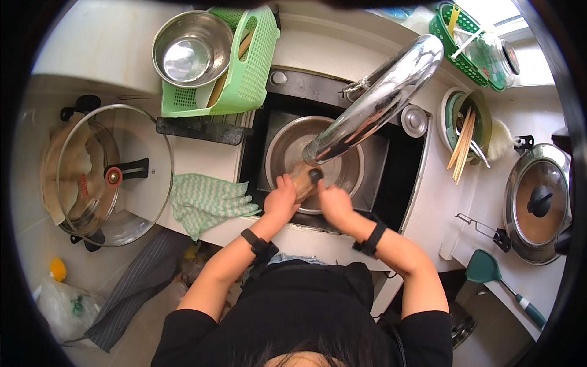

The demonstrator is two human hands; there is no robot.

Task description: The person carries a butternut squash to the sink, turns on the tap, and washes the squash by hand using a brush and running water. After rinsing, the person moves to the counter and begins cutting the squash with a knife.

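Over a round metal basin (270,158) in the sink, my left hand (280,200) grips a tan, elongated item (304,184) whose exact kind I cannot make out. My right hand (335,204) is on its other side, fingers curled and slightly blurred. A small dark round piece (315,175) shows beside my right fingertips; whether it belongs to the item or to a tool is unclear. The chrome faucet (380,96) arches over the basin, its mouth just above the item and hiding part of it.
A green-white cloth (208,199) lies left of the sink. Behind it stands a green plastic basket (254,69) with a metal pot (192,50). A glass lid (137,206) is at far left. On the right are chopsticks (464,142), a lidded pan (541,197) and a green spatula (484,267).
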